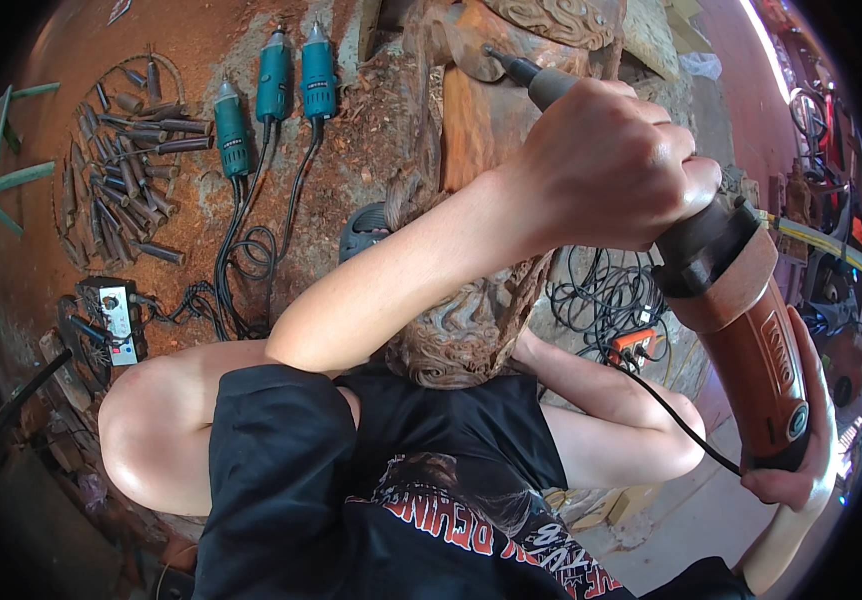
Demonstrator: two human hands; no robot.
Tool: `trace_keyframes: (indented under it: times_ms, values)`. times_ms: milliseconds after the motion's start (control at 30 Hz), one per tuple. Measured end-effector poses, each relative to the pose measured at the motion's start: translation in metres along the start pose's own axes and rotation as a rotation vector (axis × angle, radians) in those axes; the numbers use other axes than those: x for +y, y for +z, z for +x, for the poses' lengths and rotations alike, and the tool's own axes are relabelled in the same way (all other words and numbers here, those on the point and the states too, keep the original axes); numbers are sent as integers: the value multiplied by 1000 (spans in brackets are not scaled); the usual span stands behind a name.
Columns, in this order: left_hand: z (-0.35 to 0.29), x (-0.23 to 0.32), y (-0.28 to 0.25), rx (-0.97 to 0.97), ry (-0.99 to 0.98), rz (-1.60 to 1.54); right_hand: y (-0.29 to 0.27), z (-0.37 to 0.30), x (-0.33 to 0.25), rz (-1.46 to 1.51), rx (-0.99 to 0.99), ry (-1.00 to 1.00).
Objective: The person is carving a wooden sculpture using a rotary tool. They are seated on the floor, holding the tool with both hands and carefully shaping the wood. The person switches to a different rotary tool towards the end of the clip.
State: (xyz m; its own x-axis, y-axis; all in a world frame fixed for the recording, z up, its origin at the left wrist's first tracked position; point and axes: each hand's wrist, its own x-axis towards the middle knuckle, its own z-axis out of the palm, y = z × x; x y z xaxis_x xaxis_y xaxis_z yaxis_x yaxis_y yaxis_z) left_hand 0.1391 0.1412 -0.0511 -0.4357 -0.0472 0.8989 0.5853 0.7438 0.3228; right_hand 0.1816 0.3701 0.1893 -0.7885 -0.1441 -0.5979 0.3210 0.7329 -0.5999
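Note:
I hold an orange-brown straight die grinder with both hands. My left hand is wrapped round its front neck, and my right hand grips the rear end by the power cord. The dark bit points up and left, at or just over the carved wood; whether it touches, I cannot tell. The brown wood carving runs from the top of the view down between my bent legs, with swirling relief at its far end and at its near carved end. My left forearm hides part of its middle.
Three teal small grinders lie left on the dusty floor. Beside them is a pile of carving chisels. A white control box sits near my left knee. Tangled black cables and an orange power strip lie right of the carving.

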Motion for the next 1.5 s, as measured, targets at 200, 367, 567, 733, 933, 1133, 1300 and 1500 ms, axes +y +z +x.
trace_keyframes:
  times_ms: [200, 367, 567, 733, 933, 1133, 1300, 1500]
  values:
    - [7, -3, 1, -17, 10, -15, 3, 4, -8, 20, 18, 6]
    - [7, 0, 2, -8, 5, -17, -2, 3, -6, 29, 17, 1]
    - [8, -4, -5, -35, 9, 24, 0, 11, 0, -33, 104, -22]
    - [30, 16, 6, 115, -65, -12, -19, 30, 52, -904, 977, 502]
    - [35, 15, 11, 40, -24, 73, 4, 106, 99, -2415, 473, 2198]
    - [35, 3, 14, -74, -42, 52, 15, 128, 100, -2536, -1321, 3159]
    - [24, -11, 22, -90, -35, 106, 15, 149, 101, -2776, -966, 3001]
    - [19, -17, 29, -137, -31, 121, 10, 161, 108, -2896, -688, 2935]
